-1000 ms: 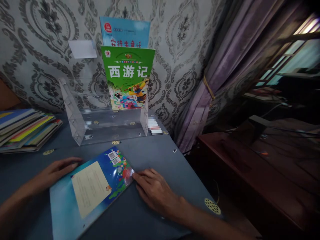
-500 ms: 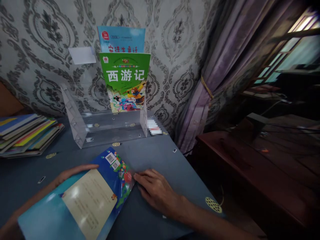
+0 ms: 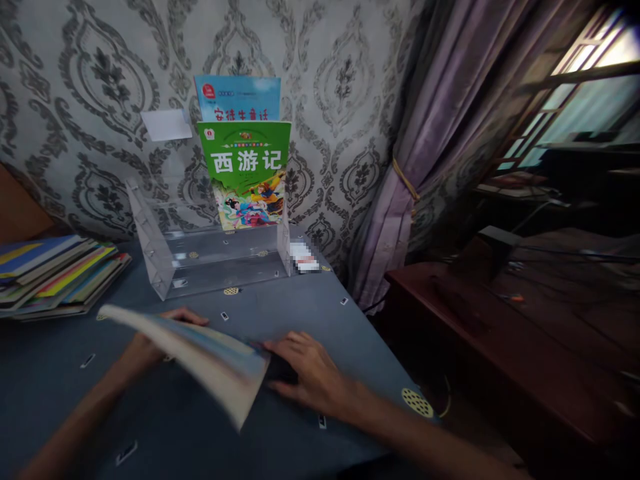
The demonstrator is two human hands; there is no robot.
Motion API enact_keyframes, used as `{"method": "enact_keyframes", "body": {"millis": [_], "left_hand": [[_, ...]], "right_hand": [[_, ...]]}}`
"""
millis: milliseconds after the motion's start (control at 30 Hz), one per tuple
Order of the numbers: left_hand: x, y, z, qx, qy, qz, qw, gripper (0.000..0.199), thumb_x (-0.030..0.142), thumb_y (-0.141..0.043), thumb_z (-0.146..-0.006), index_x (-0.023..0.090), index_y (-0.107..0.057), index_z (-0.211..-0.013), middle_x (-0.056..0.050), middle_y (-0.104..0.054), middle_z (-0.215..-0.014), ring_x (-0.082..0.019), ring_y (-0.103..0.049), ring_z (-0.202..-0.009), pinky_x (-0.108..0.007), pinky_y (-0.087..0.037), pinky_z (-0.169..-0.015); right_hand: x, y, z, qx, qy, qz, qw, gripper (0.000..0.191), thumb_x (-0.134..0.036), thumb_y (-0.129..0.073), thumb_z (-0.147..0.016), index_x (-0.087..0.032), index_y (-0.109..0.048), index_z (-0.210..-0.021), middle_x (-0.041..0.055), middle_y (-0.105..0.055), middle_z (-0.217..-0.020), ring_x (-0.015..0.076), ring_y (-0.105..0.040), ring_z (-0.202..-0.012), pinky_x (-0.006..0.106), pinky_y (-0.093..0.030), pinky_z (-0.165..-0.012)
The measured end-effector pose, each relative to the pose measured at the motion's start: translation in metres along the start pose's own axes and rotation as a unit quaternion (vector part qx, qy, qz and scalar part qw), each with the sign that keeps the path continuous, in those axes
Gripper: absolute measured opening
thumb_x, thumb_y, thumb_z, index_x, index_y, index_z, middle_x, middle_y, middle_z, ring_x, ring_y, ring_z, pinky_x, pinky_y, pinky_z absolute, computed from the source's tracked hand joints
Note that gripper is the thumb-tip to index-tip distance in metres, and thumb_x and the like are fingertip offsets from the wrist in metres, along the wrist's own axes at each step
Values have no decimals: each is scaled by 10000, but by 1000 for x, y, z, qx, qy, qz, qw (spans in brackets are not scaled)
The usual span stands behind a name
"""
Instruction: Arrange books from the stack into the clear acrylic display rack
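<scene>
A thin book point(image 3: 215, 360), blurred by motion, is tilted up over the grey-blue table between my hands, its page edges toward me. My left hand point(image 3: 173, 327) is behind the book's left part, fingers partly hidden by it. At the book's right end, my right hand point(image 3: 300, 367) has its fingers bent round the edge. Behind them a clear acrylic rack point(image 3: 155, 253) stands on the table. A green book point(image 3: 247, 170) with white characters stands upright in the rack, in front of a light blue book point(image 3: 240, 93).
A stack of books point(image 3: 60, 277) lies on the table point(image 3: 175, 433) at the left. Beside the rack's right end is a small blurred-out white item point(image 3: 304, 258). Right of the table are a purple curtain point(image 3: 395, 220) and a dark red desk point(image 3: 480, 347) with cables.
The book, which lay nearly flat with its blue back cover showing, has been lifted and tilted, so its edges now face me. My left hand is now behind it. The view has shifted slightly.
</scene>
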State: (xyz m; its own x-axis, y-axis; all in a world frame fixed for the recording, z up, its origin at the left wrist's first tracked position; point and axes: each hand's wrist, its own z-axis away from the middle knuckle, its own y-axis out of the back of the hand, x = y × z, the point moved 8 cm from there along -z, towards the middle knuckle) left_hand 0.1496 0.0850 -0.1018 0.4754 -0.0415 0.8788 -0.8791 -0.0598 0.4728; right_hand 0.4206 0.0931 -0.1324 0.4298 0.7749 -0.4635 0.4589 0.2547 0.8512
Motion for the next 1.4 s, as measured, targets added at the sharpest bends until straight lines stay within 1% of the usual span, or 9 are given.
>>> {"method": "enact_keyframes", "body": {"millis": [133, 267, 433, 533, 733, 867, 1033, 1233, 1400], "left_hand": [[15, -8, 3, 53, 28, 46, 997, 445, 620, -810, -605, 198, -786, -745, -80, -781, -778, -293, -729, -787, -399, -616, -776], [17, -14, 3, 46, 33, 76, 995, 442, 626, -813, -617, 195, -781, -715, -75, -785, -779, -287, -735, -807, -396, -617, -829], [2, -22, 1, 25, 47, 129, 990, 424, 568, -834, -642, 184, -781, -813, -89, -797, -869, -297, -745, -891, -393, -614, -856], [-4, -29, 2, 21, 64, 160, 985, 466, 527, -858, -634, 184, -767, -937, -93, -799, -959, -301, -744, -946, -392, -610, -877], [-3, -34, 5, -13, 79, 147, 986, 533, 561, -819, -686, 166, -745, -1037, -137, -775, -1098, -330, -717, -1049, -413, -584, -942], [2, -27, 5, 0, 69, 141, 988, 581, 594, -795, -702, 161, -730, -1083, -142, -759, -1145, -343, -695, -1099, -447, -557, -989], [5, -24, 0, -1, 37, 125, 992, 611, 644, -765, -709, 176, -737, -1101, -140, -744, -1191, -342, -678, -1124, -472, -519, -1039], [-13, -20, 3, 37, 52, 40, 997, 608, 634, -723, -744, 207, -735, -1177, -106, -734, -1228, -351, -642, -1174, -471, -519, -1030], [-5, -31, 1, 16, -10, 30, 999, 509, 633, -631, -821, 228, -774, -1096, -67, -765, -1140, -333, -667, -1105, -465, -516, -1029]], "right_hand": [[6, 2, -10, 9, -28, 12, 999, 228, -299, -713, -905, -189, -683, -1103, 72, -715, -990, 226, -634, -949, 356, -489, -872], [10, 2, -21, 15, -28, 5, 999, 30, -214, -670, -928, -188, -681, -916, 43, -696, -884, 189, -632, -861, 285, -490, -761], [9, -1, -25, 15, -17, 29, 999, 46, -164, -622, -935, -174, -648, -898, 61, -693, -898, 205, -644, -880, 300, -525, -762], [7, -2, -24, 11, -9, 34, 999, 55, -147, -595, -943, -173, -630, -910, 64, -698, -906, 215, -652, -904, 340, -545, -835], [15, -6, -19, 54, 17, 26, 998, 56, -183, -566, -961, -186, -621, -972, 67, -696, -949, 218, -666, -928, 359, -574, -868], [28, -12, -10, 112, 40, 18, 993, 211, -227, -561, -976, -216, -600, -1182, 100, -693, -1164, 249, -643, -1158, 404, -546, -1009], [46, -15, -15, 76, 5, -5, 997, 363, -237, -590, -968, -227, -555, -1328, 111, -649, -1318, 264, -568, -1312, 426, -500, -1084], [47, -1, -37, 44, -31, -83, 995, 163, -183, -584, -946, -210, -648, -1093, 82, -697, -1134, 221, -654, -1096, 341, -523, -964], [54, -4, -40, 47, -65, -106, 991, 53, -186, -588, -927, -184, -641, -926, 71, -694, -986, 217, -655, -952, 318, -510, -871]]}}
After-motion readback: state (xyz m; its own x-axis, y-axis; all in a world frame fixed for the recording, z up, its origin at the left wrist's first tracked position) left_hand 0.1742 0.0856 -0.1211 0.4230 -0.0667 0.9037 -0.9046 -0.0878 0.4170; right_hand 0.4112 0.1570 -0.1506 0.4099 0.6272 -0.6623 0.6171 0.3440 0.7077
